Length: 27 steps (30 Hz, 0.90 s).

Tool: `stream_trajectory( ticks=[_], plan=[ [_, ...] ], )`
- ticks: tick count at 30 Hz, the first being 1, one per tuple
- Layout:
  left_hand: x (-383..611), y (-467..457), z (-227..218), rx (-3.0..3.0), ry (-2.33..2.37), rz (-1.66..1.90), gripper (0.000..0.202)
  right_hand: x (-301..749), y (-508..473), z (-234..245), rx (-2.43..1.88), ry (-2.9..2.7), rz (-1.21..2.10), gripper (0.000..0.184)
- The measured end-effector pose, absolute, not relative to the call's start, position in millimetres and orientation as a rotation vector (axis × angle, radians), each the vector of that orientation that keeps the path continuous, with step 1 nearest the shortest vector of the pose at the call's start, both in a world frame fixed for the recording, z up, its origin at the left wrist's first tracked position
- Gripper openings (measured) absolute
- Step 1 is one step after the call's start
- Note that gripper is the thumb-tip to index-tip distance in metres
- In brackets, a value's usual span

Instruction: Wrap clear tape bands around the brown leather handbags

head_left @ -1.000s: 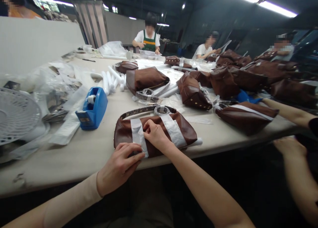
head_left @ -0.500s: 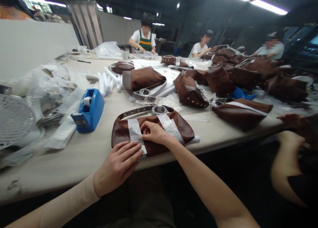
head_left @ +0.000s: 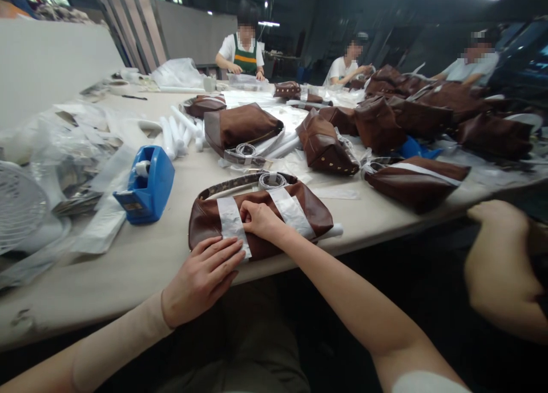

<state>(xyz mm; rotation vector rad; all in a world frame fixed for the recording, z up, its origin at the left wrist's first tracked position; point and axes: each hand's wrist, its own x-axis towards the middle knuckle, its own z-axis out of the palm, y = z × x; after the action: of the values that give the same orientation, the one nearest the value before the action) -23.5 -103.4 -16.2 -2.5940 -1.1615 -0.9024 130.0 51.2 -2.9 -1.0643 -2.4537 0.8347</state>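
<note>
A brown handbag (head_left: 261,247) lies at the table's near edge, its patterned strap arched behind it. Two white strips cross its upper side: a left strip (head_left: 232,219) and a right strip (head_left: 291,211). My left hand (head_left: 209,273) rests with fingers stretched over the lower end of the left strip. Curled with its fingertips pinched at that strip's right edge is my right hand (head_left: 261,219); what is between the fingers, if anything, is hidden. A coiled cord (head_left: 273,180) sits at the back of the bag, and a white tube end (head_left: 337,230) sticks out at its right.
A blue tape dispenser (head_left: 148,187) stands left of the bag, near clear plastic bags (head_left: 94,159) and a white fan (head_left: 23,210). More brown bags (head_left: 244,127) lie behind and to the right. A co-worker's arm (head_left: 496,256) is close on the right; other people work across the table.
The view has shifted slightly. My hands keep nearly the same places on the bag. The co-worker's arm at the right has moved; a second hand there no longer shows.
</note>
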Motion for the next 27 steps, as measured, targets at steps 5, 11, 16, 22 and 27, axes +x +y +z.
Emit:
stream_trajectory(
  ticks=[5, 11, 16, 22, 27],
  plan=[
    [-25.3, -104.1, -18.8, -2.584, -1.176, -0.919, 0.045, 127.7, 52.3, -2.1, -1.09, -2.459, 0.819, 0.017],
    [-28.4, -106.5, -20.5, -2.585, -1.193, -0.885, 0.045, 126.8, 53.5, -3.6, -1.1, -2.437, 0.828, 0.022],
    [-32.0, -106.2, -22.7, -2.598, -1.227, -0.886, 0.047, 127.4, 52.8, 0.2, -1.109, -2.413, 0.87, 0.022],
    [-35.5, -103.4, -25.7, -2.588, -1.17, -0.939, 0.046, 126.0, 51.9, 1.4, -1.098, -2.386, 0.888, 0.022],
    [-35.6, -101.3, -33.5, -2.519, -1.119, -0.963, 0.044, 127.9, 73.9, 16.9, -1.171, -2.233, 0.917, 0.011]
  ],
)
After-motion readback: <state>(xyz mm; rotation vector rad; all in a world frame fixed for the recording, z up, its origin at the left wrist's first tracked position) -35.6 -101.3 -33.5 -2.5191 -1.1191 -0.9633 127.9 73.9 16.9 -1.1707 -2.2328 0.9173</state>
